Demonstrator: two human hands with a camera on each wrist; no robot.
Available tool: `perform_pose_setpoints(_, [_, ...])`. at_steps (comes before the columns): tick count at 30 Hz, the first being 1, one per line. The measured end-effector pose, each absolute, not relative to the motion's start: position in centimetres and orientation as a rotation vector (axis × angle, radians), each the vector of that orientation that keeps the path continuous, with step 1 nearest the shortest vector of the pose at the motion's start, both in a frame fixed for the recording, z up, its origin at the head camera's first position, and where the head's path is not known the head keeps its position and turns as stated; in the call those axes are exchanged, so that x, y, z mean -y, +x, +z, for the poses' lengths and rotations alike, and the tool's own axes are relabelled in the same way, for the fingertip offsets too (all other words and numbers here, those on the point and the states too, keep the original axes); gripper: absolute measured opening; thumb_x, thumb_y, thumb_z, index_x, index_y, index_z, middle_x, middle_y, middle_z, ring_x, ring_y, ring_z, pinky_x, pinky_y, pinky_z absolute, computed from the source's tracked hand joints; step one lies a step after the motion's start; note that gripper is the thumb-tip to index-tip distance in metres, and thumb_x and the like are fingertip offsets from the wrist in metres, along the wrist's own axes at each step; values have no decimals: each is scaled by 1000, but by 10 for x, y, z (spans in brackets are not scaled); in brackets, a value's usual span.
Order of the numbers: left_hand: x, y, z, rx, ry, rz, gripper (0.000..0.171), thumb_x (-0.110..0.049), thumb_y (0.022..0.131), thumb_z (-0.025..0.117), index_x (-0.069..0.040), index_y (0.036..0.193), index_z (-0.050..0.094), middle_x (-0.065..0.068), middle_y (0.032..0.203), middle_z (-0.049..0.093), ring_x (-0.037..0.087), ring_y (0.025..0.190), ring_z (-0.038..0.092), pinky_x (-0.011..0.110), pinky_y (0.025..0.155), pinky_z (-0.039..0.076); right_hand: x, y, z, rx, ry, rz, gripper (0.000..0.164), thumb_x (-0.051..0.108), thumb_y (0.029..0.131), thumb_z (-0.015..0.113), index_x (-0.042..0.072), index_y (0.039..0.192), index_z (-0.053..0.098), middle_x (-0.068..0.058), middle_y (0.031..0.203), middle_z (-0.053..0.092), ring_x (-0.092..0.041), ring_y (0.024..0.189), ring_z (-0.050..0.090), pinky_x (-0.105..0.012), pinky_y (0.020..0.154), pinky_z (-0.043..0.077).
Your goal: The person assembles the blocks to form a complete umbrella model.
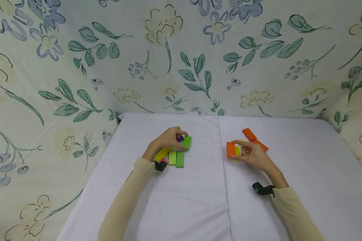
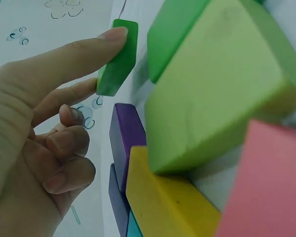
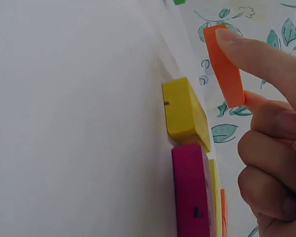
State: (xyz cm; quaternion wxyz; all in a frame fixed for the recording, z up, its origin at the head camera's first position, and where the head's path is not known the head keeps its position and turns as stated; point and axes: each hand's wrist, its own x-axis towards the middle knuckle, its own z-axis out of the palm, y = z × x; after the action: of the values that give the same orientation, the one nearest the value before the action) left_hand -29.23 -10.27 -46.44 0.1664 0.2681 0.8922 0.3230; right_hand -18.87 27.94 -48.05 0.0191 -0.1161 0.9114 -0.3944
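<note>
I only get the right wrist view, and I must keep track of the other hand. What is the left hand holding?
Observer: A green block, pinched by the left hand.
Operator: What lies just on the near side of it?
Observer: In the head view, a light green block and a second green block, side by side.
Operator: Is anything purple over there?
Observer: Yes, a purple block, partly hidden by the left hand in the head view.
</note>
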Motion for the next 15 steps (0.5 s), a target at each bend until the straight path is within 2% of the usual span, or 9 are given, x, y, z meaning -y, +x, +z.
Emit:
perform_pose_setpoints(8, [83, -297, -461, -2647, 809, 954, 57, -32, 76, 94, -17, 127, 72, 17, 100, 54, 20, 90, 46, 30, 74, 35, -248, -190, -480, -2756, -384, -1294, 64, 30, 78, 93, 15, 135, 68, 3, 70, 40, -11, 64, 40, -27, 56, 31])
perform_pose_setpoints(11, [72, -299, -461, -2700, 790, 918, 58, -33, 76, 93, -18, 128, 72, 16, 101, 54, 19, 88, 45, 30, 73, 32, -236, -191, -481, -2736, -372, -1297, 64, 31, 77, 93, 17, 134, 69, 3, 67, 40, -11, 60, 39, -26, 54, 29])
perform_pose_setpoints(15, [58, -299, -460, -2744, 732, 844, 60, -37, 78, 92, -19, 132, 71, 13, 106, 56, 20, 91, 47, 30, 75, 34, -221, -191, -484, -2708, -377, -1315, 63, 32, 77, 93, 17, 134, 70, 3, 66, 40, -11, 60, 39, -25, 54, 29])
